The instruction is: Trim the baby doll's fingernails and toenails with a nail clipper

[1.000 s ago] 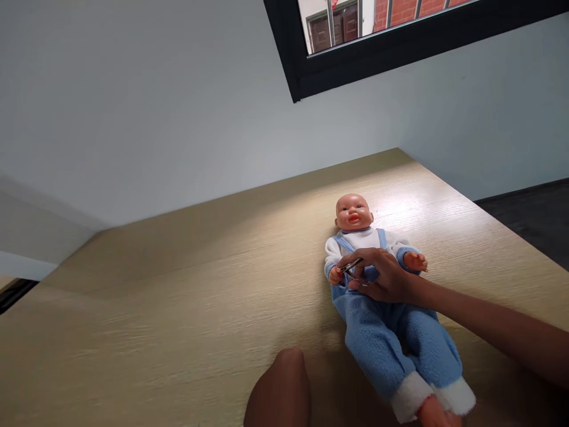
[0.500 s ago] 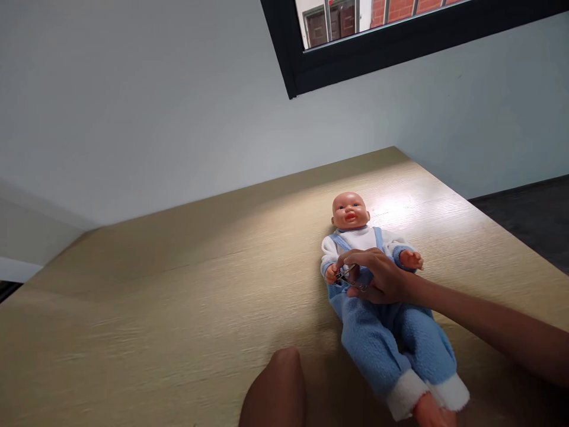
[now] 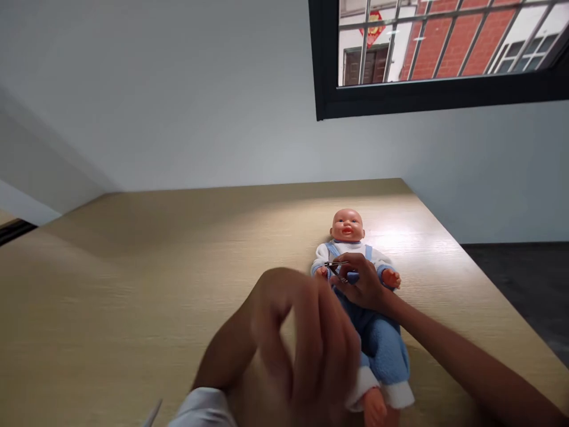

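Observation:
A baby doll (image 3: 347, 226) in a white top and blue overalls lies on its back on the wooden table (image 3: 146, 261), head toward the wall. Over its belly, my right hand (image 3: 362, 283) grips small metal nail clippers (image 3: 336, 268), whose jaw end is at the doll's small hand on the left side. I cannot tell whether the jaws touch its fingers. My left hand (image 3: 311, 332) hovers close to the camera, covering part of the doll's legs. Its fingers bend downward with a gap by the thumb; motion smears the tips, so any hold is unclear.
A pale wall (image 3: 213, 107) runs behind the table, with a dark-framed, barred window (image 3: 427, 98) at the upper right. Past the table's right edge is dark floor (image 3: 520, 284). A thin pointed grey thing (image 3: 153, 413) pokes in at the bottom edge.
My left hand has come up into full view, in front of the doll's legs. My right hand stays at the doll's belly with the clippers. The camera view has tilted.

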Available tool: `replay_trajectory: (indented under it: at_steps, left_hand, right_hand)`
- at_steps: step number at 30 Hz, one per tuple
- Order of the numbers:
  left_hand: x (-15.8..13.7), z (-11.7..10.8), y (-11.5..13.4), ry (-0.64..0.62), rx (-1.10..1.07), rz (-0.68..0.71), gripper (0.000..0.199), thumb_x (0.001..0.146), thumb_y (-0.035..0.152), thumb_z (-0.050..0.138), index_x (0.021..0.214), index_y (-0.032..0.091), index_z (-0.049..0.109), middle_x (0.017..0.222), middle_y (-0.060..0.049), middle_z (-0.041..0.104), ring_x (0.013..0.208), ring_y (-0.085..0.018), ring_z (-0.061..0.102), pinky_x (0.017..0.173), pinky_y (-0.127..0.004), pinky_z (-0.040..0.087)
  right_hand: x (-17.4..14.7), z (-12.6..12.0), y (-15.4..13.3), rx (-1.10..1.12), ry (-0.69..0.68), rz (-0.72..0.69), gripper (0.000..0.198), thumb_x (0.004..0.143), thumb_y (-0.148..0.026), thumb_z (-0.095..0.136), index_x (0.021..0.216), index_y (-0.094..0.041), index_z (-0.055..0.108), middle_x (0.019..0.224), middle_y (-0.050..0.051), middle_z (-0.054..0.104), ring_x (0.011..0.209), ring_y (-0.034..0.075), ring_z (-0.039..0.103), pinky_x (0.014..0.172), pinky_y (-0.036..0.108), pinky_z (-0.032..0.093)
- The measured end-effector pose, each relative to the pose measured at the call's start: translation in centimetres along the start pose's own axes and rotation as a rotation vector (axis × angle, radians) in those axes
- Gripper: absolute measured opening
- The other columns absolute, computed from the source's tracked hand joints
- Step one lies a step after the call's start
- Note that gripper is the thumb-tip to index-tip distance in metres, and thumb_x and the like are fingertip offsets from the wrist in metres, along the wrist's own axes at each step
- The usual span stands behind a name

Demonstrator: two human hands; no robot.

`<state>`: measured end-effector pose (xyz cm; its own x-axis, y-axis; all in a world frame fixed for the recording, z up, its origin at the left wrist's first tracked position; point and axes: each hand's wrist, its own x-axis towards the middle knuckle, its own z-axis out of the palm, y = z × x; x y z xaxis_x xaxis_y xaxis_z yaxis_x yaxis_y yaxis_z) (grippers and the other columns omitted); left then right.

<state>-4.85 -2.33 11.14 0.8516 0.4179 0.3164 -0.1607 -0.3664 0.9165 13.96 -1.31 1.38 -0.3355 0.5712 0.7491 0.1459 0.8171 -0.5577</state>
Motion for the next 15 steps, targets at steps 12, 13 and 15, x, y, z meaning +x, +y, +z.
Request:
replay_trajectory:
  at_steps: [12,13,15]
  left_hand:
    - [-1.9,-6.1,-9.2,0.089,0.168,-0.245,0.069,0.043,0.061,0.093,0.081,0.012,0.063,0.084,-0.004,0.060,0.082,-0.016,0.050,0.079,-0.026,0.039]
    - [-1.8,-5.8,-9.5,0.144,0.134,-0.205,0.069,0.046,0.063,0.091,0.082,0.012,0.064,0.085,-0.005,0.061,0.083,-0.017,0.051,0.081,-0.027,0.040]
    - [-1.5,-4.9,-10.6,0.323,0.036,-0.134,0.071,0.055,0.071,0.084,0.087,0.009,0.065,0.087,-0.008,0.062,0.084,-0.019,0.054,0.080,-0.029,0.041]
  right_hand:
    - [-0.6,-0.2,0.5,0.130,0.040,0.087,0.031,0.095,-0.032,0.058,0.119,-0.024,0.039,0.096,0.004,0.062,0.072,0.012,0.062,0.064,0.026,0.055]
    - [-0.6,-0.3,0.6,0.136,0.028,0.080,0.032,0.095,-0.031,0.057,0.120,-0.024,0.038,0.098,0.005,0.061,0.071,0.012,0.062,0.064,0.027,0.055]
    - [-0.7,-0.3,0.8,0.151,0.011,0.070,0.032,0.096,-0.029,0.056,0.121,-0.025,0.037,0.098,0.004,0.060,0.069,0.011,0.062,0.063,0.027,0.055]
